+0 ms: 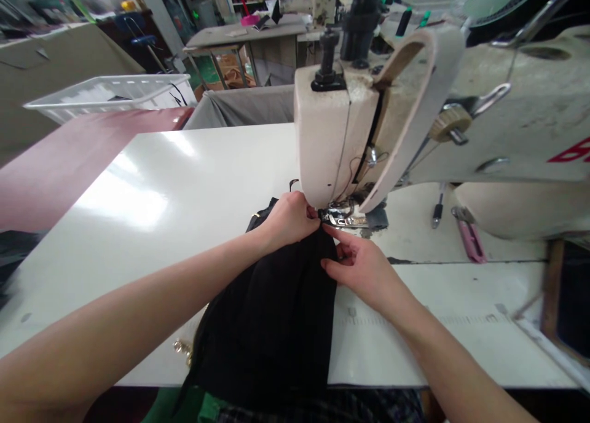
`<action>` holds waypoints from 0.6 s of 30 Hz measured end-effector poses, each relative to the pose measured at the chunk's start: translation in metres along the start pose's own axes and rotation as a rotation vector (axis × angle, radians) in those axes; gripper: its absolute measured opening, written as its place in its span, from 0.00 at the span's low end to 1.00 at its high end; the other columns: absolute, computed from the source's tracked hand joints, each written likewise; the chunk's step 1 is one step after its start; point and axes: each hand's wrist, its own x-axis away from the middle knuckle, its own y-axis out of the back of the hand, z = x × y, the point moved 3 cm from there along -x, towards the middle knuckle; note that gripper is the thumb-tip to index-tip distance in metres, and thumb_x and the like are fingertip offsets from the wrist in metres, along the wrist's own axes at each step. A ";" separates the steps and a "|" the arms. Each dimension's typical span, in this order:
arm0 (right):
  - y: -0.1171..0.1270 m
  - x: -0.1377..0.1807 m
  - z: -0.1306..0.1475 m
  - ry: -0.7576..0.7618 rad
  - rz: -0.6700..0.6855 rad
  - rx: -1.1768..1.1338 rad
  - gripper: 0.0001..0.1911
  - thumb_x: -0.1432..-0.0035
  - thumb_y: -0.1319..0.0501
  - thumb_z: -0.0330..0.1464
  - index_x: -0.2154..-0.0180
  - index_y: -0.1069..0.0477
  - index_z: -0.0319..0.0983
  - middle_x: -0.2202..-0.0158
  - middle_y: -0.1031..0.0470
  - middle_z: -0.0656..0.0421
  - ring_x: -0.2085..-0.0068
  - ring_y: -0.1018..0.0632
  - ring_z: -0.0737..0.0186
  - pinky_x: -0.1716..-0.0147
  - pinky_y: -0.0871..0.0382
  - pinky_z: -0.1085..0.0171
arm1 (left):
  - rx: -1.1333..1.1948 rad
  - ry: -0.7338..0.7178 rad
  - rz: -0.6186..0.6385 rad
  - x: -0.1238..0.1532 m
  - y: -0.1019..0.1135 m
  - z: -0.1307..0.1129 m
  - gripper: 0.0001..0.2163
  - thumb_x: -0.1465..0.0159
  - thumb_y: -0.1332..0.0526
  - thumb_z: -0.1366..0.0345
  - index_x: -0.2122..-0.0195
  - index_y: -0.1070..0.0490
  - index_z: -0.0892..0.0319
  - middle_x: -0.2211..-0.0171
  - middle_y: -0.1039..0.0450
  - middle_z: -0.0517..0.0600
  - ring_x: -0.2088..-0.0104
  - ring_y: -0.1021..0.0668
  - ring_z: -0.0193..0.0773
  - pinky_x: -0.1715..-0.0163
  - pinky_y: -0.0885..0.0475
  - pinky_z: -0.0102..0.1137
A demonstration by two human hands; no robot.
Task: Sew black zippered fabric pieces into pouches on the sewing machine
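Observation:
Black fabric [281, 312] lies on the white table and hangs over its front edge, its far end at the presser foot [343, 219] of a sewing machine [322, 128]. My left hand [292, 217] is closed on the fabric's far end, just left of the foot. On the right edge, my right hand [357, 260] grips the cloth, thumb on top and index finger stretched toward the foot; its other fingers are partly hidden. Gold-coloured metal pieces [183, 347] show at the fabric's left edge. The needle point cannot be made out.
Right of the foot lie pink-handled thread snips [470, 235] and a small black-handled tool [437, 213]. A white plastic basket [115, 91] stands beyond the table [193, 183] at the left, behind a pink surface [92, 146]. The machine arm spans the right side.

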 end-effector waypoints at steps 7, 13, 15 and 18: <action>0.000 -0.001 0.002 -0.012 0.002 -0.027 0.34 0.54 0.39 0.31 0.42 0.34 0.38 0.78 0.36 0.67 0.79 0.32 0.69 0.79 0.37 0.67 | 0.026 -0.049 -0.045 -0.001 -0.005 0.006 0.03 0.50 0.40 0.75 0.79 0.33 0.62 0.80 0.30 0.48 0.76 0.27 0.36 0.74 0.34 0.29; -0.004 0.018 0.000 0.035 -0.095 0.079 0.33 0.47 0.40 0.35 0.39 0.39 0.38 0.75 0.31 0.64 0.79 0.31 0.67 0.76 0.34 0.65 | 0.021 -0.030 -0.078 0.003 0.005 0.009 0.07 0.48 0.37 0.72 0.67 0.29 0.62 0.75 0.28 0.47 0.73 0.25 0.36 0.71 0.29 0.29; -0.009 0.037 -0.008 0.015 -0.110 -0.060 0.35 0.43 0.42 0.39 0.36 0.46 0.41 0.68 0.27 0.60 0.72 0.26 0.62 0.73 0.30 0.64 | -0.008 -0.049 -0.119 0.024 0.014 0.005 0.09 0.44 0.38 0.72 0.61 0.30 0.62 0.69 0.26 0.50 0.68 0.24 0.38 0.66 0.27 0.32; -0.023 0.067 -0.023 -0.149 0.006 -0.391 0.33 0.38 0.45 0.43 0.35 0.50 0.46 0.54 0.25 0.54 0.61 0.22 0.58 0.67 0.25 0.61 | -0.051 -0.231 -0.131 0.075 0.024 -0.002 0.16 0.38 0.41 0.68 0.48 0.36 0.60 0.51 0.30 0.57 0.50 0.27 0.44 0.49 0.29 0.39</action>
